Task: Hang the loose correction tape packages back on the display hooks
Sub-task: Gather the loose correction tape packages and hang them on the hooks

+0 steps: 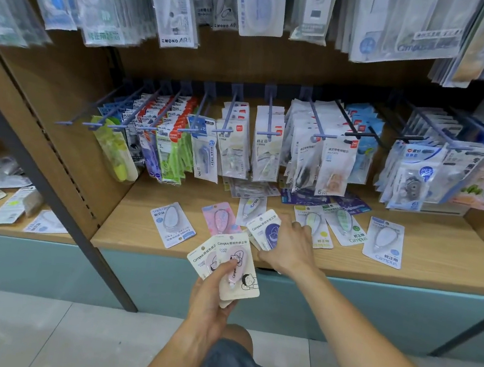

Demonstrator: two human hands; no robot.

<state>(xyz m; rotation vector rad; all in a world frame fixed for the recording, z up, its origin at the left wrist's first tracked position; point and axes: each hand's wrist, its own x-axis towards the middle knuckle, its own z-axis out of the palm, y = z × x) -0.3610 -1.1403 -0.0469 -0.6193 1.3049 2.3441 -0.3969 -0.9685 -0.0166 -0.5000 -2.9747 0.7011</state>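
Left hand (213, 296) at 6 o'clock, gripping a fanned stack of cream cards with pink correction tapes (237, 270), thumb pressed on the top one. Right hand (289, 245) just at 1 o'clock of it, pinching a white card with a dark blue correction tape (265, 228) above the light wooden shelf (438, 271). More loose carded tapes (383, 243) lying flat toward 3 and 9 o'clock. Lavender display hooks (269, 119) at 12 o'clock, hung with packages.

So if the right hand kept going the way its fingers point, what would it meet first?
The right hand, gripping a dark blue package, points up-left across the shelf. Probably first comes the loose pale package lying just beyond it, though depth is unclear.
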